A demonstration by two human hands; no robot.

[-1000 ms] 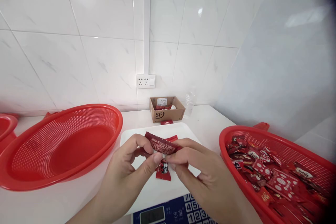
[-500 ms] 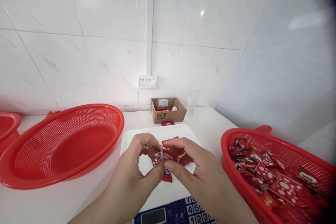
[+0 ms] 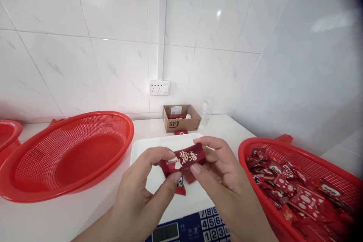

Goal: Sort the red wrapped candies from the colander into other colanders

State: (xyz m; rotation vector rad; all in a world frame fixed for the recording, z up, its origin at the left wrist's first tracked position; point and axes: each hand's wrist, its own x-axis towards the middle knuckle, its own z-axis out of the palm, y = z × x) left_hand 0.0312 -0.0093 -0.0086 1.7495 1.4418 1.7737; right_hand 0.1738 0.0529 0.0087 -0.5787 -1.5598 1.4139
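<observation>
A dark red wrapped candy (image 3: 184,157) with cream-coloured characters is held up between both hands. My left hand (image 3: 150,185) pinches its left end between thumb and fingers. At the other end, the thumb and fingers of my right hand (image 3: 219,174) grip it. Below the hands is a digital scale (image 3: 185,228) with a white tray (image 3: 141,150), a display and a blue keypad. More red wrapped pieces, one of them a red packet (image 3: 180,189), lie on the tray, mostly hidden behind the held candy and fingers.
On the right stands a red plastic basket (image 3: 246,150) full of red wrapped candies (image 3: 307,200). A red basket (image 3: 126,136) with nothing in it sits at left, part of another (image 3: 13,130) beyond. Near the wall are a cardboard box (image 3: 185,124), a clear plastic bottle (image 3: 206,111) and a small red packet (image 3: 180,132).
Between my hands, the held candy has turned so that its printed face with large characters now faces me. My fingers have spread toward its two ends.
</observation>
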